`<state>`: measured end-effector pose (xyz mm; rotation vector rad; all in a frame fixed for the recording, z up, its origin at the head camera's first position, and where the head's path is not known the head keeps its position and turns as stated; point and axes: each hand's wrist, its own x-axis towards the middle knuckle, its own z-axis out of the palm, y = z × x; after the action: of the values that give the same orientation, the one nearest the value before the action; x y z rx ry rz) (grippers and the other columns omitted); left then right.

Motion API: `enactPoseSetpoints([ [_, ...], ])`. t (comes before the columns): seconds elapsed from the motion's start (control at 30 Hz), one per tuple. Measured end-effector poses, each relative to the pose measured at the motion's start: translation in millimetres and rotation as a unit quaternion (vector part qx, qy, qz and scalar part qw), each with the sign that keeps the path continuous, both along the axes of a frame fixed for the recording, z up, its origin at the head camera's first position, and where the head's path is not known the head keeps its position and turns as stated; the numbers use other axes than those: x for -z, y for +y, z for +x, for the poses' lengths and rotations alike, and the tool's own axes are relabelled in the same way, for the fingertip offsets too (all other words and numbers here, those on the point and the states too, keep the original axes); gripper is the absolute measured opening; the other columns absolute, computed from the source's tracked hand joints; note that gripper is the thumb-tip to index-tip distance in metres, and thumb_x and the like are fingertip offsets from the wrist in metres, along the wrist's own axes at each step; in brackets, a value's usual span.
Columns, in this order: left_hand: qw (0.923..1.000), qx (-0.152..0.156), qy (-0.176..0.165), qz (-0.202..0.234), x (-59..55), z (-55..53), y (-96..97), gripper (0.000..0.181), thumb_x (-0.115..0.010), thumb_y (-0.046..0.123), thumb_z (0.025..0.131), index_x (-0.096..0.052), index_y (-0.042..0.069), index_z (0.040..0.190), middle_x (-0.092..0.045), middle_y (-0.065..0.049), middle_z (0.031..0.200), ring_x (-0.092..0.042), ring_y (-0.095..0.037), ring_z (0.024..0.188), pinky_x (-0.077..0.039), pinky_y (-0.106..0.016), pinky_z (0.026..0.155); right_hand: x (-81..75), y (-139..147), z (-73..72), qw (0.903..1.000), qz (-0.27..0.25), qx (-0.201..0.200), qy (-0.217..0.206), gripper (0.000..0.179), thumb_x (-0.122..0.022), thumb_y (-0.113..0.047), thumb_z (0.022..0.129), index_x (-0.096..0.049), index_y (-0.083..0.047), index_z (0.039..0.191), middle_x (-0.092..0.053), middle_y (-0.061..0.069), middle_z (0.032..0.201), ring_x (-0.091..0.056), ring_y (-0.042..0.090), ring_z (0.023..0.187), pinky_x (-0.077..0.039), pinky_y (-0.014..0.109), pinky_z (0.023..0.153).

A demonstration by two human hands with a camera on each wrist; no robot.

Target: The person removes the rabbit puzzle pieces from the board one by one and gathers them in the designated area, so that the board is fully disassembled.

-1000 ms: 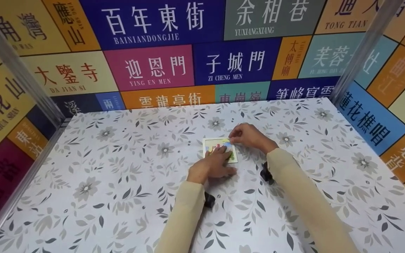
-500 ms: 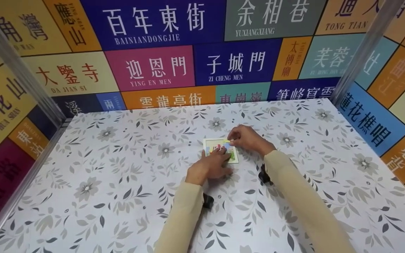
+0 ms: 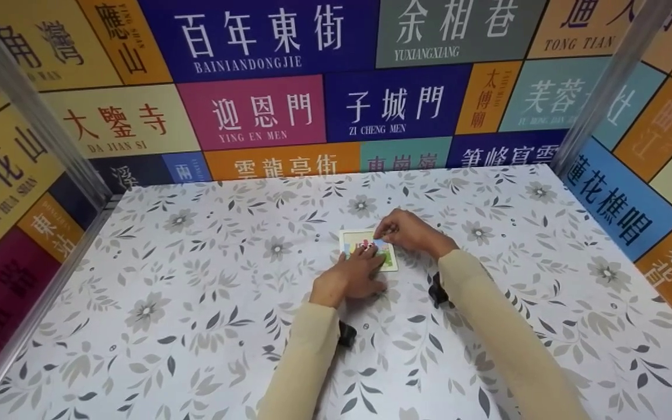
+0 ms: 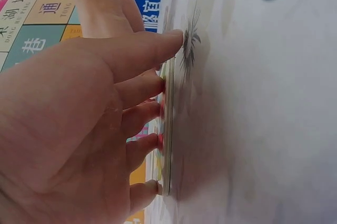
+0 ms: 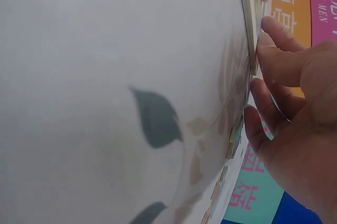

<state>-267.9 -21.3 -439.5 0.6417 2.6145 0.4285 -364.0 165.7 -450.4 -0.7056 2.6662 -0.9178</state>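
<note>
A small square picture board [image 3: 345, 235] with a pale raised frame lies flat on the table. It shows red, yellow, blue and green areas and looks like a picture puzzle. My left hand [image 3: 354, 275] rests on its lower part with spread fingers, covering much of the picture. In the left wrist view, the left fingertips [image 4: 158, 142] press on its face while the thumb reaches past its edge. My right hand [image 3: 409, 232] is at the upper right corner, thumb and index fingertips close together on the board [image 5: 251, 29]. What lies between those fingertips is hidden.
A white cloth [image 3: 207, 326] printed with grey flowers and leaves covers the table. Behind it stands a wall [image 3: 254, 111] of coloured panels with Chinese lettering. Clear posts [image 3: 598, 99] rise at the back corners. Each wrist carries a small black device [image 3: 346, 333].
The right fingertips have shifted slightly left and down along the board's corner. A small yellow patch seen beside them earlier is no longer visible. The left hand stays on the board.
</note>
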Motion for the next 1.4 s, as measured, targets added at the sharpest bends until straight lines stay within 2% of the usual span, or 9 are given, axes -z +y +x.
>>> enactPoseSetpoints([
  [0.27,1.0000,-0.005,0.002,-0.007,-0.2,2.3,2.7,0.069,-0.056,0.041,0.100,-0.027,0.023,0.160,-0.012,-0.003,0.171,-0.006,-0.025,0.159,-0.009,-0.053,0.128,-3.1,-3,2.6,0.9999,0.010,-0.011,-0.003,0.023,-0.058,0.005,0.094,-0.076,-0.004,0.105,-0.068,0.018,0.114,-0.062,0.032,0.107,-0.049,0.050,0.096],
  [0.57,0.9999,0.001,0.007,-0.008,-0.9,3.6,4.5,0.069,-0.057,0.041,0.100,-0.027,0.023,0.160,-0.013,-0.004,0.170,-0.007,-0.026,0.159,-0.009,-0.054,0.127,-6.2,-4,7.6,0.9995,0.026,0.014,-0.006,0.021,-0.058,0.003,0.093,-0.075,-0.006,0.103,-0.062,0.018,0.116,-0.055,0.028,0.103,-0.045,0.048,0.096],
  [0.73,0.9998,0.001,0.006,-0.017,0.7,2.4,3.9,0.069,-0.056,0.042,0.100,-0.027,0.023,0.160,-0.013,-0.004,0.170,-0.007,-0.025,0.159,-0.009,-0.054,0.127,-7.6,-8,9.2,0.9994,0.011,0.021,-0.023,0.016,-0.059,-0.001,0.095,-0.072,-0.007,0.103,-0.070,0.014,0.114,-0.061,0.026,0.107,-0.047,0.046,0.098],
  [0.87,0.9999,0.005,0.008,-0.012,2.1,2.7,4.9,0.069,-0.056,0.041,0.100,-0.027,0.023,0.160,-0.014,-0.005,0.170,-0.007,-0.027,0.159,-0.010,-0.055,0.127,-9.0,-5,11.9,0.9987,-0.016,0.045,-0.017,0.015,-0.058,-0.001,0.096,-0.071,-0.006,0.103,-0.071,0.013,0.110,-0.064,0.025,0.102,-0.049,0.041,0.091],
  [1.07,0.9999,0.000,0.012,-0.008,2.2,2.8,5.1,0.069,-0.058,0.040,0.099,-0.029,0.022,0.160,-0.016,-0.005,0.170,-0.009,-0.027,0.158,-0.012,-0.055,0.127,-16.0,11,10.4,0.9937,-0.058,0.094,0.020,0.012,-0.062,-0.004,0.096,-0.065,-0.002,0.107,-0.067,0.018,0.109,-0.067,0.029,0.098,-0.051,0.034,0.077],
  [1.27,0.9999,0.001,0.007,-0.011,0.0,1.8,4.1,0.070,-0.058,0.040,0.099,-0.027,0.022,0.160,-0.015,-0.005,0.170,-0.009,-0.027,0.158,-0.011,-0.055,0.127,-24.7,41,9.2,0.9899,-0.061,0.127,-0.008,0.026,-0.062,-0.010,0.099,-0.061,-0.008,0.125,-0.063,0.019,0.120,-0.064,0.031,0.103,-0.047,0.029,0.059],
  [1.4,1.0000,0.001,-0.001,-0.007,-1.3,1.6,3.3,0.070,-0.057,0.040,0.100,-0.025,0.023,0.160,-0.013,-0.004,0.170,-0.006,-0.027,0.159,-0.008,-0.054,0.127,-28.6,60,8.8,0.9885,-0.053,0.141,-0.009,0.026,-0.061,-0.013,0.100,-0.064,-0.008,0.125,-0.063,0.018,0.121,-0.065,0.033,0.104,-0.052,0.034,0.068],
])
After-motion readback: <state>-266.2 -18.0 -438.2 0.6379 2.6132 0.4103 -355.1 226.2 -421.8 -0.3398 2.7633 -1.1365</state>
